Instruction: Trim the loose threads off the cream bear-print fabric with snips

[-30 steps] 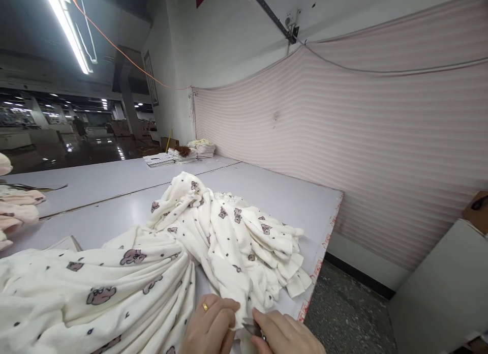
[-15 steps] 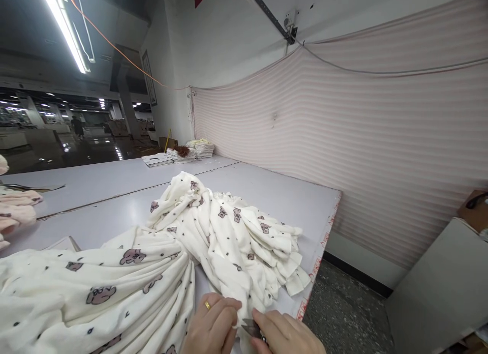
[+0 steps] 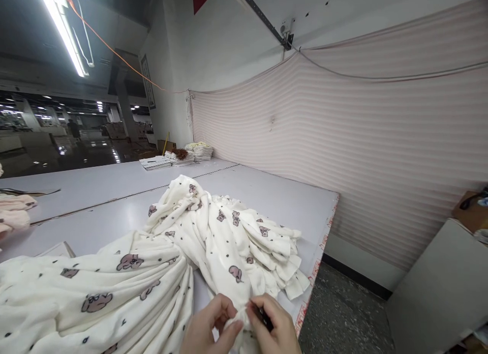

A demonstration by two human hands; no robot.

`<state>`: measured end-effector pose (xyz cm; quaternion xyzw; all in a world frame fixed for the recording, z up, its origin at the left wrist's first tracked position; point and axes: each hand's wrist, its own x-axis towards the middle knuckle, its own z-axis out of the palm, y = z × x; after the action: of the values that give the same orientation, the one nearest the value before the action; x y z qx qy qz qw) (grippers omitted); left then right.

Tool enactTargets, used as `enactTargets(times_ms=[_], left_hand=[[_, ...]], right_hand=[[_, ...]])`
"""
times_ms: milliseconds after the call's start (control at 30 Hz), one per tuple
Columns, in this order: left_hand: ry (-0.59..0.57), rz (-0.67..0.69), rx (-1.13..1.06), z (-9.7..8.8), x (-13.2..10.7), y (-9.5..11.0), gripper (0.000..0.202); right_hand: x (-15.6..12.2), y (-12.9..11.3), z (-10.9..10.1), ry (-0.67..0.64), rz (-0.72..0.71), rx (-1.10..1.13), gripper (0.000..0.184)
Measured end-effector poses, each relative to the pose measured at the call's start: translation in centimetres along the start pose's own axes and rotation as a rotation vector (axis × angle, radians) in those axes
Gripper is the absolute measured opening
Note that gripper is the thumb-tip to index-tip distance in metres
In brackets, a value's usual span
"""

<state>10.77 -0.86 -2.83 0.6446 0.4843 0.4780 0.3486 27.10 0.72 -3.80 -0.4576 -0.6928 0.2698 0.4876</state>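
Note:
A heap of cream fleece garments (image 3: 213,237) printed with small bear figures lies on the grey table (image 3: 285,196), spreading to the left. At the bottom edge my left hand (image 3: 209,329) pinches a fold of the cream fabric. My right hand (image 3: 272,327) touches the same fold from the right and holds a small dark snipping tool (image 3: 262,316), mostly hidden by the fingers.
The table's right edge (image 3: 324,242) drops to a speckled floor (image 3: 343,313). A striped pink curtain (image 3: 362,140) hangs behind. Stacks of folded pieces (image 3: 190,153) sit at the far end. Pink garments (image 3: 15,211) lie at the left. A grey box (image 3: 446,283) stands at the right.
Both hands have shifted slightly and bunched the fabric fold up between them. The ring on my left hand has gone out of sight. The view tilted a little downward.

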Motion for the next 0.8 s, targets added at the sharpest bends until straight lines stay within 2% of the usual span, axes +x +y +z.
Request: enactTargets(times_ms=[67, 167, 233, 367, 467, 567, 667, 800], left_hand=[[-0.094, -0.256, -0.241, -0.1, 0.3, -0.4, 0.035], [-0.123, -0.388, -0.429, -0.2, 0.7, -0.8, 0.050], [-0.125, -0.399, -0.455, -0.2, 0.7, -1.2, 0.050], [-0.137, -0.368, -0.492, -0.1, 0.5, -2.0, 0.049], [-0.179, -0.356, -0.443, -0.3, 0.5, -1.8, 0.050], [-0.214, -0.320, -0.319, -0.6, 0.5, -1.4, 0.048], [-0.116, -0.340, -0.340, -0.5, 0.6, -1.6, 0.048], [0.007, -0.434, -0.510, -0.2, 0.5, -2.1, 0.050]], right_hand=[[0.8, 0.1, 0.1, -0.021, 0.062, 0.092, 0.031], [0.9, 0.4, 0.2, 0.002, 0.112, 0.160, 0.032], [0.5, 0.7, 0.5, 0.029, 0.073, 0.135, 0.025], [-0.2, 1.4, 1.2, -0.037, -0.073, 0.006, 0.012], [0.0, 1.3, 1.8, -0.024, -0.039, -0.069, 0.015], [0.6, 0.6, 2.4, 0.019, 0.000, -0.039, 0.020], [1.2, 0.1, 2.4, 0.025, 0.054, 0.085, 0.025], [1.0, 0.2, 1.1, -0.059, 0.154, 0.163, 0.024]])
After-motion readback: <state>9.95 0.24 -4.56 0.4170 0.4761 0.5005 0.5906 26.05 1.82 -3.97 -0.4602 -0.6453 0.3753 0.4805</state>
